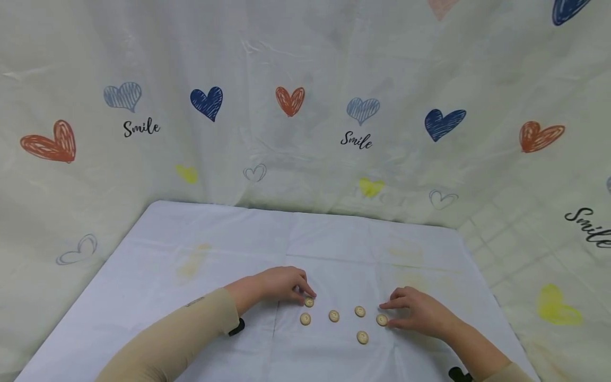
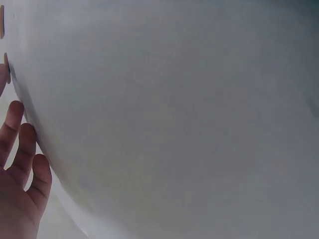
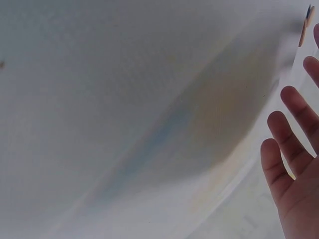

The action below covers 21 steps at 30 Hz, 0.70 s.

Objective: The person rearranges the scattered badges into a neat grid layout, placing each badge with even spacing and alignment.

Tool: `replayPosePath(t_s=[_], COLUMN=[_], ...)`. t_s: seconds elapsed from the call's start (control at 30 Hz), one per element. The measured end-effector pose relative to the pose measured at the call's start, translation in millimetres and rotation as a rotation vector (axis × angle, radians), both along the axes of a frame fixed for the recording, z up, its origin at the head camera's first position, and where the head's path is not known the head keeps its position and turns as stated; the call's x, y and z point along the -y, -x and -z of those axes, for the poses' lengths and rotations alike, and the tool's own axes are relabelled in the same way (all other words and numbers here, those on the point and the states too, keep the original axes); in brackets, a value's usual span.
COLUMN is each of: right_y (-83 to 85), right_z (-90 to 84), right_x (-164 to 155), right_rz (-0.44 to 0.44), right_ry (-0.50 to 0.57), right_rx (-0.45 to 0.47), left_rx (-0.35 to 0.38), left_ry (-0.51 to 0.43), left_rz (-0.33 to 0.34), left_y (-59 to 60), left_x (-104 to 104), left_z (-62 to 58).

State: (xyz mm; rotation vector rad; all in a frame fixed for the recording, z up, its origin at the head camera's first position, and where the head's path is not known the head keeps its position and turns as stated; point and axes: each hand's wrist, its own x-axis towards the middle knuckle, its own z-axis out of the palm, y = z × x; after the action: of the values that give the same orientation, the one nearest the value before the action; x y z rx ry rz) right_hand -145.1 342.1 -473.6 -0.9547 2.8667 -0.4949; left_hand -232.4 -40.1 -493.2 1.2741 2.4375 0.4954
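Several round, light wooden buttons lie on the white cloth in the head view. My left hand (image 1: 285,284) is at the upper left button (image 1: 309,302), with thumb and index fingertip pinching it at opposite sides. In the left wrist view, a fingertip meets a button (image 2: 7,68) at the frame edge, while the other fingers (image 2: 24,149) are loosely bent. My right hand (image 1: 417,312) is beside the rightmost button (image 1: 382,320); the thumb touches its right edge and the index finger reaches out above it. The right wrist view shows spread, relaxed fingers (image 3: 286,134).
Between the hands lie other buttons: one at the left (image 1: 305,319), one in the middle (image 1: 333,316), one farther right (image 1: 360,311) and one nearer me (image 1: 363,337). Behind the white-covered table (image 1: 238,233) hangs a curtain (image 1: 315,53) printed with hearts.
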Motion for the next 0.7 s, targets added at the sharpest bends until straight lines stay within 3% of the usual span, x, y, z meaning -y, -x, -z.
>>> replayPosePath(t_s=[0.3, 0.7], right_y=[1.3, 4.4], right_z=[-0.7, 4.7], right_x=[4.5, 7.1], right_rz=[-0.017, -0.019], right_ry=[0.017, 0.028], right_rx=[0.012, 0.021], left_rx=[-0.027, 0.016], left_ry=[0.023, 0.016], left_rz=[-0.021, -0.067], left_y=[-2.4, -1.4], left_x=[-3.8, 12.0], left_z=[-0.8, 4.7])
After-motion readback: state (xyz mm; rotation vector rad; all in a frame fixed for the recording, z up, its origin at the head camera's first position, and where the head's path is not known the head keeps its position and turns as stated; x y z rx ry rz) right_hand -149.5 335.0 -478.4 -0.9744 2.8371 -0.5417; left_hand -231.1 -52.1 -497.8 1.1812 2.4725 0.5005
